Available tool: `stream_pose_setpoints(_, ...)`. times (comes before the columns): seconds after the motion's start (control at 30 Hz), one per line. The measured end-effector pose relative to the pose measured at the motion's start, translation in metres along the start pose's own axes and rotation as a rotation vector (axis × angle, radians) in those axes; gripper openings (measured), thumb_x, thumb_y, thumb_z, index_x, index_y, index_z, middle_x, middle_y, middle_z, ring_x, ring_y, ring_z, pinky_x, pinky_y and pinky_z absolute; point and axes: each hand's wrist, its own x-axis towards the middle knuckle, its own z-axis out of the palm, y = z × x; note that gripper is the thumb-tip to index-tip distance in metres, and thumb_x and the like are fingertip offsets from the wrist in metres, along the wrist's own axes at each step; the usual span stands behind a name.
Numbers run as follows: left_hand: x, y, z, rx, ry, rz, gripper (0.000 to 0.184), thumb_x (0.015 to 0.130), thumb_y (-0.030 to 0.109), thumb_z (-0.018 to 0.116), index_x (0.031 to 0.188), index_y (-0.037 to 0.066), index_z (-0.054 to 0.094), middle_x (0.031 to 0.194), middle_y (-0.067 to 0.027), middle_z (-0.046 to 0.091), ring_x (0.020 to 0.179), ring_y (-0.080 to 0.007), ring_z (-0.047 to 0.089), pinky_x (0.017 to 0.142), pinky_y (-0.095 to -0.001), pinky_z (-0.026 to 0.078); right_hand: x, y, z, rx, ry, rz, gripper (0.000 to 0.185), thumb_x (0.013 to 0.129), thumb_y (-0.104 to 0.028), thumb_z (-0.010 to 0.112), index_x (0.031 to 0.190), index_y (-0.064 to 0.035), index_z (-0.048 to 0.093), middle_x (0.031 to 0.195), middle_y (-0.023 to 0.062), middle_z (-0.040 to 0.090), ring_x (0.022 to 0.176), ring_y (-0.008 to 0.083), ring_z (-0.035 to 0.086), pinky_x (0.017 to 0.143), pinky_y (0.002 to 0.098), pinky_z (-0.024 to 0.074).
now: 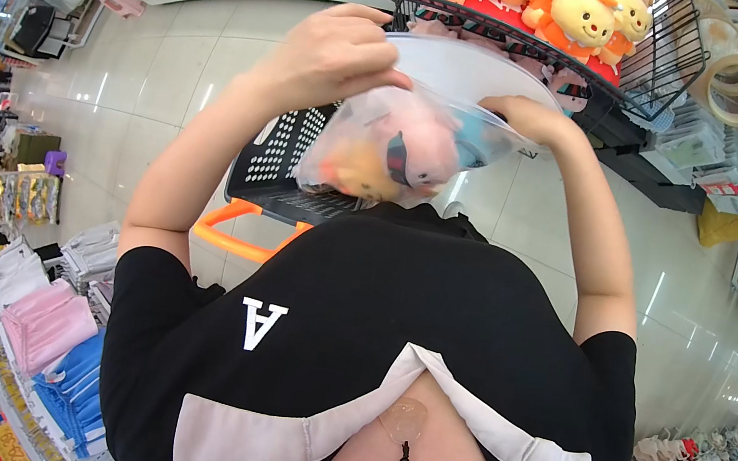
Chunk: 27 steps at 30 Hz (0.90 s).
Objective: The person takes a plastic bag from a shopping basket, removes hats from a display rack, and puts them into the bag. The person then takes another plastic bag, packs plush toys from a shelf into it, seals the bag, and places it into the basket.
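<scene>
A translucent plastic bag (335,142) hangs between my hands, its wide mouth spread open. Inside it show a pink plush toy (428,138), an orange-yellow plush (361,171) and something teal (474,141). My left hand (344,56) is closed on the bag's rim at the left, fingers curled. At the right side of the rim, my right hand (529,121) grips the bag, its fingertips partly inside the mouth. Under the bag is a black shopping basket (278,162) with an orange handle (235,242).
A black wire rack (519,31) holds several yellow-orange plush toys (580,22) ahead. Folded clothes (46,323) lie on shelving at the lower left. Bags and hats hang at the right, above a yellow item (736,222). Tiled floor (144,115) shows left of the basket.
</scene>
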Motion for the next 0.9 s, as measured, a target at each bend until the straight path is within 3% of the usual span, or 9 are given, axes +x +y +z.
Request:
stream_pose_setpoints(0.1,-0.006,0.0,-0.004,-0.003,0.004,-0.067,0.032,0.073,0.019,0.07,0.062,0.005,0.044,0.054,-0.0052,0.038,0.052,-0.0225,0.045,0.085,-0.0417,0.05,-0.012,-0.012,-0.007,-0.101,-0.028,0.049,0.04,0.081,-0.02,0.054,0.119,-0.0096,0.053,0.114,0.0157,0.059,0.102,0.0318,0.056,0.088,0.0371,0.0425)
stream_pose_setpoints(0.2,0.0,0.006,0.003,-0.026,0.03,-0.048,0.031,0.073,0.018,0.07,0.062,0.005,0.045,0.054,-0.0053,0.038,0.052,-0.0228,0.045,0.084,-0.0415,0.05,0.006,-0.019,0.01,0.048,0.017,0.085,0.043,0.07,-0.02,0.066,0.111,-0.0101,0.057,0.107,0.0167,0.061,0.099,0.0328,0.058,0.086,0.0396,0.0443)
stream_pose_setpoints(0.3,0.006,0.009,0.01,-0.04,0.05,-0.026,0.03,0.073,0.018,0.071,0.063,0.005,0.045,0.054,-0.0051,0.038,0.052,-0.0226,0.045,0.084,-0.0415,0.05,0.025,-0.028,0.025,-0.052,-0.042,0.18,0.032,0.072,-0.016,0.062,0.103,-0.0077,0.058,0.101,0.0185,0.062,0.096,0.0338,0.059,0.084,0.0402,0.045)
stream_pose_setpoints(0.33,0.006,0.008,0.011,-0.045,0.063,-0.013,0.03,0.073,0.019,0.071,0.063,0.005,0.046,0.054,-0.0049,0.038,0.052,-0.0224,0.045,0.084,-0.0412,0.05,0.028,-0.026,0.03,-0.012,0.02,0.146,0.026,0.071,-0.014,0.06,0.095,-0.005,0.058,0.096,0.0204,0.062,0.093,0.0351,0.059,0.081,0.0408,0.0457)
stream_pose_setpoints(0.57,0.005,-0.009,0.007,-0.006,0.099,-0.039,0.03,0.073,0.021,0.071,0.062,0.005,0.047,0.054,-0.0042,0.038,0.051,-0.0212,0.045,0.084,-0.0397,0.05,0.033,-0.011,0.037,0.052,0.264,-0.052,0.025,0.068,-0.011,0.058,0.092,-0.0038,0.059,0.097,0.0215,0.061,0.091,0.0379,0.059,0.08,0.0418,0.0455)
stream_pose_setpoints(0.63,0.01,-0.007,0.007,0.018,0.081,-0.032,0.031,0.075,0.028,0.068,0.062,0.007,0.049,0.054,-0.0039,0.043,0.056,-0.0214,0.051,0.078,-0.0335,0.05,0.021,-0.022,0.034,0.127,0.322,-0.1,0.025,0.066,-0.009,0.057,0.09,-0.0035,0.059,0.095,0.0208,0.062,0.091,0.0375,0.058,0.08,0.0416,0.0455)
stream_pose_setpoints(0.77,0.012,-0.003,0.015,-0.031,0.104,-0.03,0.03,0.074,0.022,0.07,0.061,0.005,0.048,0.054,-0.0042,0.039,0.052,-0.0205,0.046,0.08,-0.0381,0.051,0.025,-0.02,0.044,0.199,0.181,0.065,0.042,0.063,-0.014,0.059,0.104,-0.0038,0.059,0.102,0.0176,0.06,0.096,0.0312,0.056,0.084,0.0377,0.044)
stream_pose_setpoints(0.83,0.01,-0.002,0.018,-0.054,0.098,-0.073,0.03,0.073,0.022,0.071,0.061,0.006,0.049,0.053,-0.0043,0.041,0.052,-0.021,0.047,0.077,-0.0367,0.051,0.022,-0.019,0.054,0.378,0.083,-0.159,0.035,0.063,-0.012,0.061,0.097,-0.0021,0.061,0.095,0.02,0.063,0.089,0.0339,0.061,0.079,0.0395,0.0466)
stream_pose_setpoints(0.9,0.011,0.0,0.021,-0.067,0.092,-0.08,0.031,0.073,0.023,0.072,0.061,0.005,0.049,0.054,-0.0047,0.042,0.053,-0.0216,0.047,0.077,-0.0361,0.051,0.024,-0.022,0.064,0.288,0.053,-0.169,0.036,0.063,-0.014,0.062,0.098,-0.002,0.061,0.096,0.0196,0.063,0.089,0.033,0.061,0.079,0.0389,0.0465)
